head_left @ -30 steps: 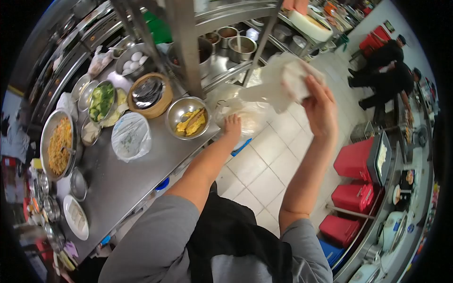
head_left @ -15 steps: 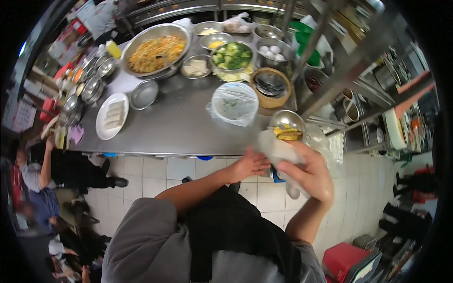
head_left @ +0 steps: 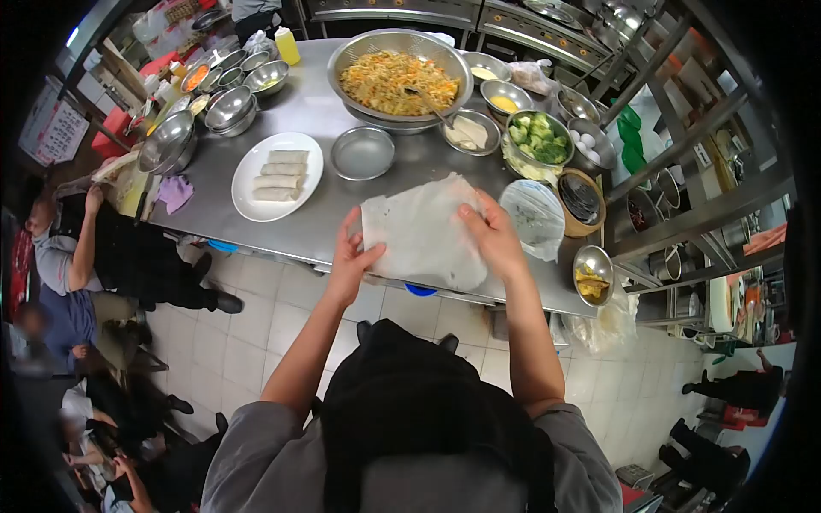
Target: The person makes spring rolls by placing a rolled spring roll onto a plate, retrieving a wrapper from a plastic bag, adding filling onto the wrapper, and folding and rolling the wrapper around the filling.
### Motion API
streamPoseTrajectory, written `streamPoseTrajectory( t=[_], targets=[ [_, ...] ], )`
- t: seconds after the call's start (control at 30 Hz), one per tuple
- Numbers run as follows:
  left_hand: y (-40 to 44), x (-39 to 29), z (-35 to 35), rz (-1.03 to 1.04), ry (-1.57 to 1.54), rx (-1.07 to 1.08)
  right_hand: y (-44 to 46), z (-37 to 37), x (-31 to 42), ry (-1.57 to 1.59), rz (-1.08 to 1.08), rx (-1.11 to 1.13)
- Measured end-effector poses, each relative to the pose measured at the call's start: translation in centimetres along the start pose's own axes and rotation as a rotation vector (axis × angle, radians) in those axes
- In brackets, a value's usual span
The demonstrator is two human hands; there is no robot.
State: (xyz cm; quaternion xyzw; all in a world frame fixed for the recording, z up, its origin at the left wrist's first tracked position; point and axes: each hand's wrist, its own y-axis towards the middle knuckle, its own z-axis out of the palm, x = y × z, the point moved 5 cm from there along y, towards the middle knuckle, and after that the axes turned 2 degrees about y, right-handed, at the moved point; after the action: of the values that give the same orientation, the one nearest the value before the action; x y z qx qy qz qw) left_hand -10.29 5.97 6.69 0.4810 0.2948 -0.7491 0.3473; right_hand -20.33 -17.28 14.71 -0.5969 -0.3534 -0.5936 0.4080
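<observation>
Left hand (head_left: pixel 349 265) and right hand (head_left: pixel 498 235) hold a thin white sheet (head_left: pixel 426 235) between them, over the front edge of the counter (head_left: pixel 342 203).
Left pinches the sheet's left side, right its upper right side, both thumbs on top; unclear whether the sheet touches the counter. Plate (head_left: pixel 244 175) with white rolls (head_left: pixel 280 181) near the counter's front edge, left of sheet; metal bowl (head_left: pixel 363 154) farther from that edge; plastic-covered bowl (head_left: pixel 532 214) near front edge, just beside right hand.
</observation>
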Motion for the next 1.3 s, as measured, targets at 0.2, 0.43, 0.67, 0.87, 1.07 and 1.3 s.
streamPoseTrajectory(
  t=[0.2, 0.43, 0.67, 0.87, 1.07, 1.3],
  targets=[
    [4.5, 0.8, -4.2, -0.061, 0.358, -0.197, 6.8, -2.7, -10.1, -0.238, -0.003, -0.229],
    [4.1, 8.3, -7.1, -0.042, 0.521, -0.041, 3.6, -3.4, -16.2, -0.549, -0.032, -0.303],
    [1.6, 8.2, -4.8, -0.158, 0.425, -0.188, 3.7, -3.7, -16.2, -0.516, -0.101, -0.293],
    [0.1, 8.0, -3.1, -0.204, 0.193, -0.123, 5.9, -5.4, -15.2, -0.540, -0.102, -0.255],
    [2.1, 7.0, -5.2, -0.199, 0.280, -0.236, 6.6, -4.9, -15.2, -0.668, 0.198, -0.209],
    [5.3, 4.3, -4.9, -0.161, 0.503, -0.051, 7.5, -1.9, -10.5, -0.617, -0.044, -0.029]
  ],
)
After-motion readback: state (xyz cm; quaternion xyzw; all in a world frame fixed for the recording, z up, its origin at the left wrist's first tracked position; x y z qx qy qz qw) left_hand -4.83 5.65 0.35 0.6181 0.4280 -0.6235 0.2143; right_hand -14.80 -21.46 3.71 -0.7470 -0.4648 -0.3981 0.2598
